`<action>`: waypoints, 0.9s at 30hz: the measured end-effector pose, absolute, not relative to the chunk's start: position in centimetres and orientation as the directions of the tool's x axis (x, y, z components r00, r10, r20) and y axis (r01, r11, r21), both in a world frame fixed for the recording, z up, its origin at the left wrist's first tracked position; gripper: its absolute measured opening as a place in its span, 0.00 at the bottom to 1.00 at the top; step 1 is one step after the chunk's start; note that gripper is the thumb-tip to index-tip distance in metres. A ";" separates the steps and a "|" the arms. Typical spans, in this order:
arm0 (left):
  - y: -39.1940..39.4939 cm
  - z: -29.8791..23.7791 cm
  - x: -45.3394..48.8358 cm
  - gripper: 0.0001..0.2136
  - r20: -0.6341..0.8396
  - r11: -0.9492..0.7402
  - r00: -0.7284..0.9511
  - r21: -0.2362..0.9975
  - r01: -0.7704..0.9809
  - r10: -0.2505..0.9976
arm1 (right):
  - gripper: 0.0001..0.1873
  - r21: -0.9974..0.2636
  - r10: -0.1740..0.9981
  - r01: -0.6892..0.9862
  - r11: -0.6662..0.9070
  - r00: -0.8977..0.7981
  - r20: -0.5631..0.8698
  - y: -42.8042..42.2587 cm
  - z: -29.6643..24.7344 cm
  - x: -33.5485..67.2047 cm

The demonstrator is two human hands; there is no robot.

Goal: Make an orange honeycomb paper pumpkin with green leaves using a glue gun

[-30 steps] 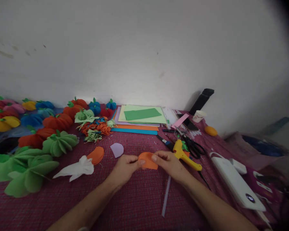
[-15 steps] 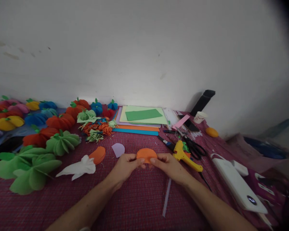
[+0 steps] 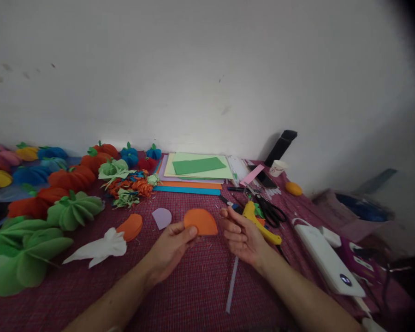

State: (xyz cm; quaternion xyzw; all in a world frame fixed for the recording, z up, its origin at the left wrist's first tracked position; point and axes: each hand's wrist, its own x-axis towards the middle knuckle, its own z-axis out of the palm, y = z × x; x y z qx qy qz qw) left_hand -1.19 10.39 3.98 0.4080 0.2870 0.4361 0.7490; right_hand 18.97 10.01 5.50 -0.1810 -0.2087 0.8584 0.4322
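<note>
An orange paper piece with a rounded outline is pinched at its lower left between the thumb and fingers of my left hand. Just to its right, my right hand is apart from the paper, its fingers loosely curled and separated, with nothing seen in them. A yellow glue gun lies beside my right hand. Below that hand a thin pale strip rests on the cloth. Left of my left hand are a lilac paper piece, more orange rounded paper and a crumpled white tissue.
Several coloured paper pumpkins fill the left side, near a heap of shredded paper. Stacked paper sheets lie against the wall. On the right are black scissors, a paper cup and a white power bank.
My right hand has let go of the orange paper and moved slightly right. My left hand still holds it, now showing more of its face. The view has shifted a little.
</note>
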 end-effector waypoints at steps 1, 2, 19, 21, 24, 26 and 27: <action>10.2 4.1 -1.3 0.08 -0.021 0.230 0.514 0.909 -0.347 0.857 | 0.08 -0.507 0.815 -0.669 -0.544 -0.566 -0.127 10.0 5.5 18.9; 9.9 4.3 -1.3 0.08 0.029 0.146 0.582 0.957 -0.251 0.813 | 0.08 -0.503 0.813 -0.670 -0.546 -0.569 -0.126 9.9 5.5 18.9; 8.4 5.1 -1.4 0.07 0.336 -0.842 0.845 0.493 0.218 0.416 | 0.11 -0.528 0.797 -0.659 -0.536 -0.601 -0.059 9.6 5.4 18.8; 8.3 5.1 -1.3 0.07 0.361 -0.882 0.849 0.412 0.227 0.387 | 0.11 -0.530 0.803 -0.661 -0.531 -0.592 -0.066 9.6 5.3 18.7; 8.1 5.0 -1.2 0.07 0.390 -0.913 0.845 0.323 0.247 0.367 | 0.11 -0.534 0.813 -0.660 -0.528 -0.575 -0.092 9.6 5.2 18.5; 7.9 4.8 -1.2 0.06 0.387 -0.922 0.850 0.291 0.256 0.358 | 0.11 -0.540 0.817 -0.658 -0.525 -0.567 -0.104 9.6 5.2 18.4; 7.8 4.8 -1.1 0.06 0.380 -0.925 0.855 0.281 0.258 0.354 | 0.11 -0.544 0.820 -0.658 -0.521 -0.563 -0.104 9.5 5.2 18.4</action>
